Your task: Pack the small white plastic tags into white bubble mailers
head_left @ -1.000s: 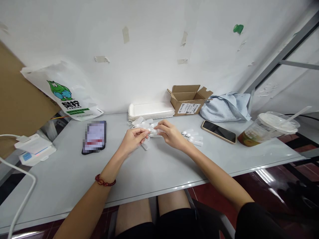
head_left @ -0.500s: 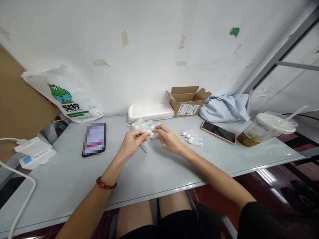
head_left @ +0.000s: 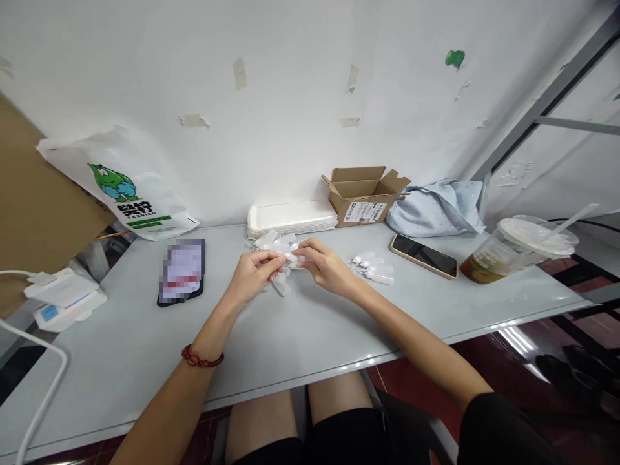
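Note:
My left hand [head_left: 256, 274] and my right hand [head_left: 326, 265] meet over the middle of the table. Between their fingertips is a small white plastic piece [head_left: 289, 258], pinched from both sides; the fingers cover much of it. Around and below my hands lies a loose pile of similar whitish, translucent pieces [head_left: 271, 240], some with thin loops. To the right of my right hand, several more of these pieces [head_left: 372, 268] lie side by side, with thin loops at their left ends.
Behind the pile are a stack of white trays [head_left: 290, 216] and an open cardboard box [head_left: 363, 197]. A phone [head_left: 423, 256], a drink cup [head_left: 508, 248] and a pale blue cloth bag [head_left: 436, 210] sit right. Leftward are another phone [head_left: 181, 271], a printed bag [head_left: 126, 187] and a white device [head_left: 68, 300].
My right fingertips have closed in slightly toward my left ones around the small white plastic piece. The view has shifted a little; the other things lie as before.

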A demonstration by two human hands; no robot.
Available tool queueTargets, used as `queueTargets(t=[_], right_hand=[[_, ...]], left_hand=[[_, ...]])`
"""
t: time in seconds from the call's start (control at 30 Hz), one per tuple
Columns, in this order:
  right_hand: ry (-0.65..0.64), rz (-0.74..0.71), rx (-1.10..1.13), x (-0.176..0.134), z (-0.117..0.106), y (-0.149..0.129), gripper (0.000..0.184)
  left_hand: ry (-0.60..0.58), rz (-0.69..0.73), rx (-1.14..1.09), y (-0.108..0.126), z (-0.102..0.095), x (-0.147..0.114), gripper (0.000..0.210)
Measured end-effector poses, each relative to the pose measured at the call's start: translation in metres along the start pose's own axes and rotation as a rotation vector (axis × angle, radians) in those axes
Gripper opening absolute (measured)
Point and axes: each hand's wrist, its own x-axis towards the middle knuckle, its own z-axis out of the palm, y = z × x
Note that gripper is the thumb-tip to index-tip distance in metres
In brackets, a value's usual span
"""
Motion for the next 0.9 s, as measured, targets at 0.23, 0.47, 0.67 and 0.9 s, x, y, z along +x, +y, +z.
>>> queueTargets(t=[0.23, 0.47, 0.67, 0.9], right_hand=[[0.020, -0.013, 0.003, 0.002, -0.003, 0.001, 0.019], [0.047, 0.000, -0.013, 0.000, -0.005, 0.004, 0.019], [-0.031, 0.029, 0.000, 0.000, -0.007, 0.001, 0.022], [-0.168, 0.261, -0.228, 0.003, -0.047, 0.024, 0.028]], left_hand=[[0.007, 0.025, 0.004, -0.001, -0.002, 0.001, 0.020], [-0.035, 0.028, -0.018, 0.000, -0.006, 0.001, 0.026], [-0.003, 0.007, 0.055, -0.002, -0.004, 0.002, 0.023], [0.419, 0.073, 0.055, -0.013, -0.028, 0.017, 0.022]])
